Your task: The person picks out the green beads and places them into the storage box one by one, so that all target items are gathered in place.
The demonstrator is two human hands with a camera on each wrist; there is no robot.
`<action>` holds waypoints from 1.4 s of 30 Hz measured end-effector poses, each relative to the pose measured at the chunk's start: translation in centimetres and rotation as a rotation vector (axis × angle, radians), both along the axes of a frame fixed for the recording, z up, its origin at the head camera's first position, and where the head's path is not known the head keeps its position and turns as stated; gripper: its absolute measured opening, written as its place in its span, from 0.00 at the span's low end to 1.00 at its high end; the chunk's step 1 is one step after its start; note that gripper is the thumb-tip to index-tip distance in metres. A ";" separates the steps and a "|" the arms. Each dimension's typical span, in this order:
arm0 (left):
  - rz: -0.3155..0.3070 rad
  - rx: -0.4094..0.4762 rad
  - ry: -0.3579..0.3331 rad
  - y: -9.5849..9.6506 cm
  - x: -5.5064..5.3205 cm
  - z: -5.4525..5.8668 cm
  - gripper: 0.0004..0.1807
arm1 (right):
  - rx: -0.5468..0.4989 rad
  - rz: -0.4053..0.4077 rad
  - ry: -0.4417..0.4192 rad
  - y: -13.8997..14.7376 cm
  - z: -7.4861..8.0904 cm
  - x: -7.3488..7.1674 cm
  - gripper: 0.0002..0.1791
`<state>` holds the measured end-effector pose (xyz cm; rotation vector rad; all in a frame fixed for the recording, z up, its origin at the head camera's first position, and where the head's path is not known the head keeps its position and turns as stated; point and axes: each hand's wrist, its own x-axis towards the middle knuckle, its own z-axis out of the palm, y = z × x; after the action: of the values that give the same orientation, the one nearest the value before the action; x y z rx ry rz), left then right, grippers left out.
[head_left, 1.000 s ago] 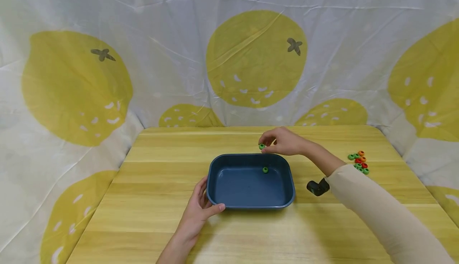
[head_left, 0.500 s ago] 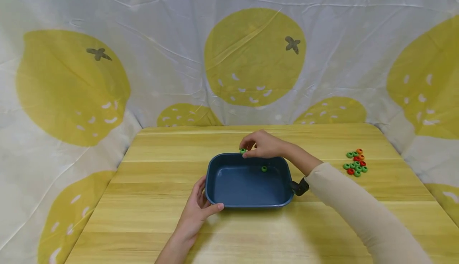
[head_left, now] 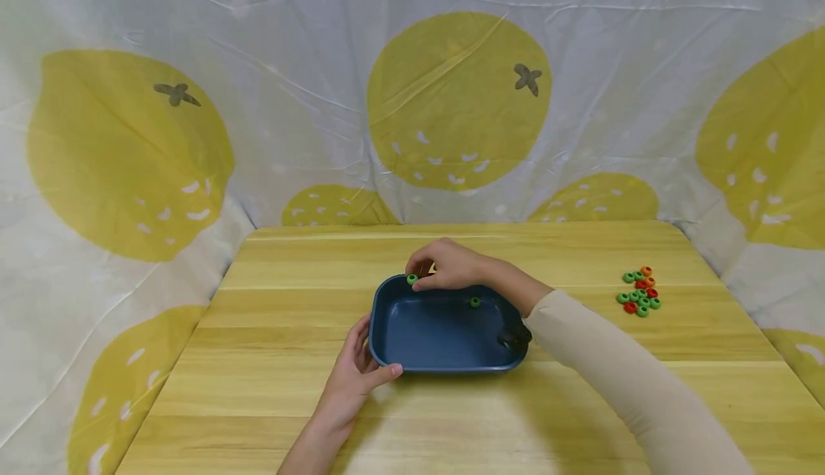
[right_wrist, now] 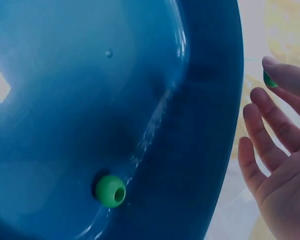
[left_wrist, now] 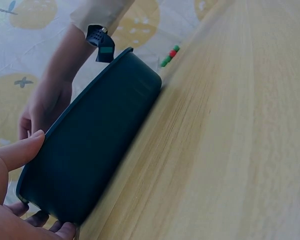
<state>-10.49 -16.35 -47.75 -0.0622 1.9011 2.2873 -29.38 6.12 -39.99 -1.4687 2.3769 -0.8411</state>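
A blue plastic basin [head_left: 445, 370] stands on the wooden table. My left hand [head_left: 351, 378] grips its near left corner, thumb over the rim and fingers round the outside, as the left wrist view also shows. Above the basin's far left rim, my right hand [head_left: 445, 264] pinches a green bead [head_left: 412, 279] between thumb and index finger; the other fingers are spread in the right wrist view. Inside the basin, another green bead [right_wrist: 110, 191] with a hole lies by the far wall. The held bead [right_wrist: 269, 80] is mostly hidden by the thumb in the right wrist view.
A loose group of green, red and orange beads [head_left: 634, 296] lies at the right of the table [head_left: 258, 360]. Over the basin's right end hangs a black wrist camera [head_left: 514, 337] on the right arm. Behind the table is a lemon-print cloth [head_left: 322, 102].
My right hand has moved left along the basin's far rim with the green bead. The left hand keeps its grip, and the bead inside the basin stays where it was.
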 end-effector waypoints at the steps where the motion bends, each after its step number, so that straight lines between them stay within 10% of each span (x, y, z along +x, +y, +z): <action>1: -0.001 0.002 -0.001 0.0 0.0 0.0 0.54 | 0.000 0.004 0.003 -0.2 0.0 0.0 0.13; 15: -0.007 0.003 -0.002 0.0 0.0 0.1 0.54 | 0.005 0.014 -0.039 -0.8 0.5 0.1 0.15; 42: 0.009 -0.005 0.005 0.0 0.0 -0.2 0.55 | 0.017 -0.149 -0.054 6.7 0.6 0.5 0.15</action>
<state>-10.46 -16.36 -47.90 -0.0660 1.9128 2.2907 -28.86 12.83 -39.44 -1.2587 2.4701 -0.8805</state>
